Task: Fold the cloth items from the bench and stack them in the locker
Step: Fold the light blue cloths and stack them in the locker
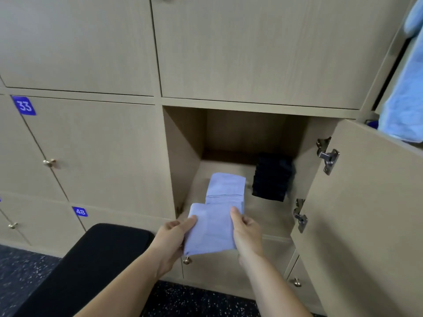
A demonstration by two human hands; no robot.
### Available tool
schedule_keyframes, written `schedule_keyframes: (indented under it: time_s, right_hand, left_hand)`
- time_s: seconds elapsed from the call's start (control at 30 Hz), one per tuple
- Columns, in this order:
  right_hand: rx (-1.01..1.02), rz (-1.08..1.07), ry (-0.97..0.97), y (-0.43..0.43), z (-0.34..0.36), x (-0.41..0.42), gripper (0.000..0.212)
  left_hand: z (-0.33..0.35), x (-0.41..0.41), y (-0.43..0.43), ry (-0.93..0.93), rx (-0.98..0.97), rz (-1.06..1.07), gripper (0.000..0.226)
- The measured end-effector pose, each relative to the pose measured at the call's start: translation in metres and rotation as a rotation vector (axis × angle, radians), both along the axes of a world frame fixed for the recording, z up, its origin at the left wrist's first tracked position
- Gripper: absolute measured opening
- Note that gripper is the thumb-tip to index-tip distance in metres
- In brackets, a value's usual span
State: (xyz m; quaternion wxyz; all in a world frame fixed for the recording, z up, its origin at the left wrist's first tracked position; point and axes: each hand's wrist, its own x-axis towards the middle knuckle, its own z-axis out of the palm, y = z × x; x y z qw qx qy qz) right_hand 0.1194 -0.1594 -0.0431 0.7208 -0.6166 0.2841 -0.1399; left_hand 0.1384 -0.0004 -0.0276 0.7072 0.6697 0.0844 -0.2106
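Left hand [176, 234] and right hand [246, 232] are pinching a folded blue cloth [211, 232] at the locker [183, 156], likely needing a level slide onto its blue pile [226, 185].

Locker [183, 156] left side free; black stack [272, 179] blocks right

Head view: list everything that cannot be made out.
All in the head view:
1. Black stack: dark and blurred inside the locker, so its layers cannot be counted.
2. Folded blue cloth: its own top hides the underside and the fingers beneath. The left hand and right hand cover its near edges.
3. Blue towel: cut off by the right frame edge.
4. Bench: cut off by the lower edge, so the rest is unseen.
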Motion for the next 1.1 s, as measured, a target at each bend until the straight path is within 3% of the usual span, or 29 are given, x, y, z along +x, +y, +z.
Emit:
schedule_keyframes:
  time_s: [0.13, 0.3, 0.5, 0.7, 0.8, 0.87, 0.93, 1.03, 1.1]
  right_hand:
    - [-0.112, 0.159, 0.052, -0.03, -0.014, 0.011, 0.027]
    - [-0.266, 0.177, 0.047, -0.064, -0.003, 0.055, 0.027]
    - [-0.319, 0.107, 0.021, -0.1, 0.012, 0.128, 0.026]
    - [-0.297, 0.094, 0.042, -0.112, 0.001, 0.16, 0.02]
    - [-0.306, 0.077, 0.049, -0.112, -0.011, 0.17, 0.031]
    - [-0.333, 0.067, 0.053, -0.113, -0.019, 0.173, 0.034]
    - [-0.393, 0.048, 0.042, -0.115, -0.025, 0.172, 0.027]
    - [-0.595, -0.004, -0.018, -0.114, -0.025, 0.162, 0.02]
    - [-0.804, -0.005, -0.136, -0.111, -0.022, 0.154, 0.027]
  left_hand:
    - [-0.022, 0.03, -0.004, 0.046, 0.049, -0.014, 0.037]
    - [-0.016, 0.088, -0.034, -0.07, 0.054, -0.028, 0.059]
    - [-0.001, 0.163, -0.071, -0.178, 0.074, -0.017, 0.015]
    - [-0.015, 0.198, -0.085, -0.191, 0.115, -0.021, 0.02]
    - [-0.026, 0.206, -0.086, -0.195, 0.151, -0.009, 0.02]
    - [-0.034, 0.209, -0.088, -0.195, 0.177, 0.02, 0.033]
    - [-0.042, 0.211, -0.09, -0.205, 0.236, 0.056, 0.038]
    - [-0.039, 0.202, -0.09, -0.335, 0.423, 0.04, 0.015]
    - [-0.038, 0.195, -0.089, -0.492, 0.527, -0.004, 0.028]
